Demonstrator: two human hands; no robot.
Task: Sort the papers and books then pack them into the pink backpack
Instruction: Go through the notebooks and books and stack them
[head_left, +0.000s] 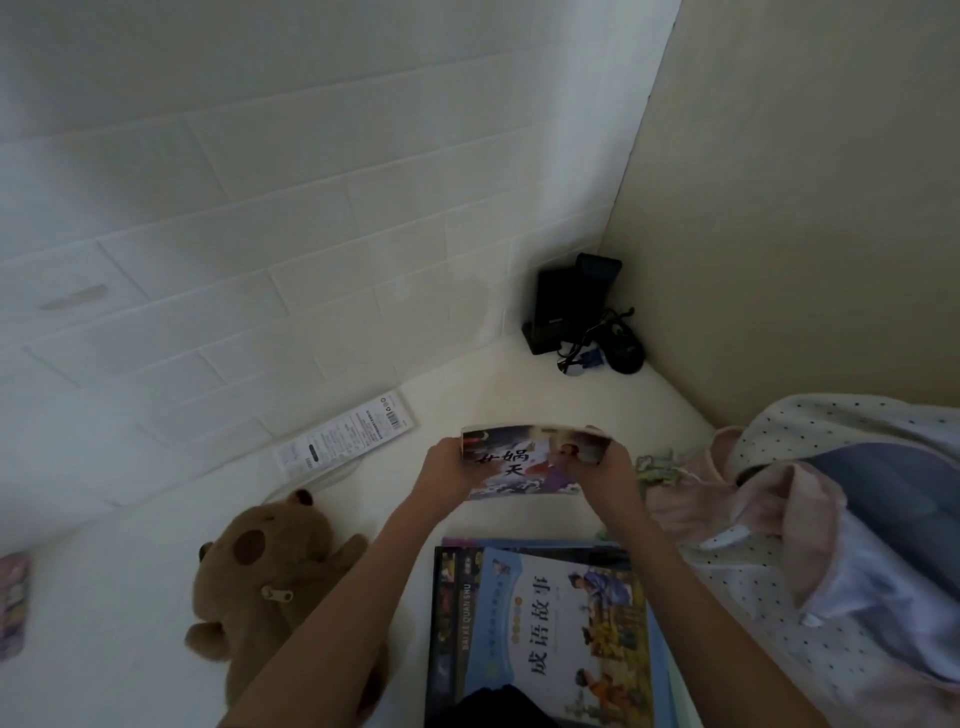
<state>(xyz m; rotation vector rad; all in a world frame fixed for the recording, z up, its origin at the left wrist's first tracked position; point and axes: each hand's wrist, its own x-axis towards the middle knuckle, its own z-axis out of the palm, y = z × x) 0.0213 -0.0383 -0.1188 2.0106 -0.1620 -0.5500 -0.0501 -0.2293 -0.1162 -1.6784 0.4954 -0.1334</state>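
Observation:
I hold a small picture book (524, 460) with a dark, colourful cover up above the white surface. My left hand (441, 470) grips its left edge and my right hand (605, 475) grips its right edge. Below it lies a stack of larger books (540, 634); the top one has a blue cover with Chinese characters. The pink backpack (727, 499) lies to the right, soft and crumpled, partly under a dotted cloth.
A brown plush toy (260, 571) lies left of my left arm. A white labelled package (343, 439) leans at the wall. Black devices and cables (582, 317) sit in the far corner. A dotted cloth (852, 431) covers the right side.

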